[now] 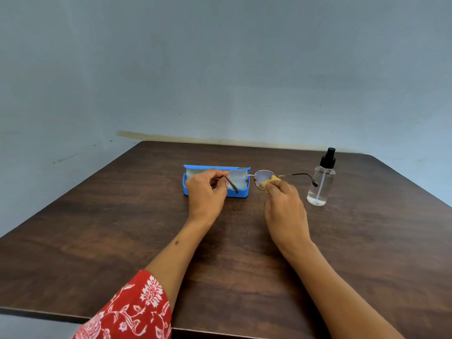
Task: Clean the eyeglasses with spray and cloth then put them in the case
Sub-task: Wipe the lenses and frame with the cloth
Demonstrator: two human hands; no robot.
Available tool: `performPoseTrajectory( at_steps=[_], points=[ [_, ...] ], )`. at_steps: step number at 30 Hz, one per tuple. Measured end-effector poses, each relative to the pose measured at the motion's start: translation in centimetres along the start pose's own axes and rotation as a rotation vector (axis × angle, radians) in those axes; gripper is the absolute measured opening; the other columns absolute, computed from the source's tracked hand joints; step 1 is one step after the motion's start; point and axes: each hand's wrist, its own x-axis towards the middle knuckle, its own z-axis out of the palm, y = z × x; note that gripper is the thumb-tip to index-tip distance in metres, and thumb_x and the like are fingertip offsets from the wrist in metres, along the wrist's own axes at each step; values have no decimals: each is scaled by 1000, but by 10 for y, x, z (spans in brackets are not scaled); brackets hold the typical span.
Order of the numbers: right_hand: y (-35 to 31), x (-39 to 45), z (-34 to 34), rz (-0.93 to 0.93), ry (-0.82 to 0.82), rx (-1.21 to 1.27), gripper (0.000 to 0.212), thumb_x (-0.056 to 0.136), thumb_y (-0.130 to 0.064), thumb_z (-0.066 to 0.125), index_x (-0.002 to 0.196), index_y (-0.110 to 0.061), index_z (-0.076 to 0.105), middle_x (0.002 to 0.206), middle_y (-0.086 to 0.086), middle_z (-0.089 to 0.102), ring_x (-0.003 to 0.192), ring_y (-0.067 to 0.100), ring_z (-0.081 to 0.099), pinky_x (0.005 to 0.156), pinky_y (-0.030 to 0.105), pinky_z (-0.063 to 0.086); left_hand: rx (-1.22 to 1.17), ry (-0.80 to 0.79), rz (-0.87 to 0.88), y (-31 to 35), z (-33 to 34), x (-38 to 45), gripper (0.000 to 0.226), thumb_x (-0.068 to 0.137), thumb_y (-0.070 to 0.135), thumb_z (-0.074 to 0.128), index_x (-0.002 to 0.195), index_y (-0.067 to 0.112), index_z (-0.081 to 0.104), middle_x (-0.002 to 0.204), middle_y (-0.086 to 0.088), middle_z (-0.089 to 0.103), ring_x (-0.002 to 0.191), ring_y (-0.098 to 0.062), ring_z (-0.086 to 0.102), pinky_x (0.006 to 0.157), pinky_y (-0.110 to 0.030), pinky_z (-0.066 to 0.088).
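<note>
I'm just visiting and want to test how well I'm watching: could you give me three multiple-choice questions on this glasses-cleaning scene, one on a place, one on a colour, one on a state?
1. Where does the spray bottle stand?
A. Right of the eyeglasses
B. Inside the case
C. Off the table

2. What colour is the case?
A. Black
B. Blue
C. Red

3. How is the case?
A. Shut
B. Open
C. Upside down

Answers: 1 A, it stands on the table beyond the right hand. 2 B, its shell is bright blue. 3 B, its lid is up, pale lining showing behind the left hand.
</note>
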Motion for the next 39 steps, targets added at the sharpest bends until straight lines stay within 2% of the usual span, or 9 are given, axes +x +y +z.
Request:
performPoseTrajectory(
  at_steps=[7, 12, 16, 21, 23, 26, 31, 36, 39],
  points=[
    [-6, -2, 1, -95, -44, 26, 38, 87, 3, 49, 123, -4, 57, 128, 8, 53, 117, 25, 46, 81, 37, 48, 6, -3, 6, -2, 0, 1, 14, 79, -1, 68, 89, 8, 73, 75, 8, 66, 72, -2, 65, 67, -13, 54],
    [0, 0, -2, 7, 12, 25, 39, 85, 6, 48, 122, -3, 57, 128, 9, 53, 117, 27, 45, 82, 37, 48, 15, 3, 23, 0, 0, 0, 11, 80, 1, 69, 87, 9, 73, 73, 11, 64, 70, 0, 64, 65, -14, 54],
    [-3, -2, 1, -101, -22, 58, 38, 86, 4, 50, 122, -3, 58, 127, 9, 55, 116, 26, 47, 84, 36, 47, 12, 7, 18, 0, -1, 1, 11, 80, 1, 68, 88, 8, 73, 75, 8, 66, 70, -2, 65, 67, -16, 55],
    [3, -1, -3, 15, 47, 66, 38, 84, 7, 49, 119, -3, 59, 126, 10, 55, 115, 28, 47, 80, 38, 49, 17, -7, 11, 2, 0, 0, 11, 79, 1, 69, 87, 8, 73, 71, 16, 61, 68, 8, 61, 65, -7, 50],
    [1, -2, -2, -28, 20, 33, 39, 84, 7, 49, 121, -3, 58, 127, 9, 54, 116, 27, 46, 81, 37, 48, 9, -11, 10, 2, 1, -1, 13, 79, -1, 68, 88, 7, 73, 71, 16, 61, 67, 10, 60, 64, -5, 48],
    [-2, -3, -1, -117, -18, 47, 40, 84, 6, 50, 123, -3, 58, 127, 10, 54, 117, 27, 47, 84, 37, 48, 9, -5, 14, 2, -1, 0, 14, 79, -1, 68, 90, 7, 72, 75, 10, 64, 70, 5, 62, 67, -9, 51],
    [0, -1, -4, 22, 20, 4, 39, 84, 6, 49, 121, -5, 57, 128, 8, 51, 118, 26, 44, 76, 37, 48, -16, -8, 9, 3, 0, -1, 13, 79, -2, 68, 86, 7, 73, 70, 14, 63, 68, 4, 63, 64, -9, 51],
    [-4, -3, 0, -101, -18, 57, 38, 86, 4, 49, 123, -3, 57, 128, 9, 54, 117, 26, 46, 83, 38, 48, -36, -7, 5, 2, 0, -1, 14, 79, -4, 67, 87, 6, 73, 73, 6, 66, 68, -1, 65, 66, -14, 54],
    [0, -1, -2, -26, 48, 82, 36, 86, 5, 49, 120, -2, 59, 125, 10, 55, 115, 27, 48, 82, 38, 48, -28, -8, 2, 3, 0, -1, 14, 79, -2, 68, 87, 7, 73, 71, 9, 65, 69, -2, 65, 66, -14, 54]
  ],
)
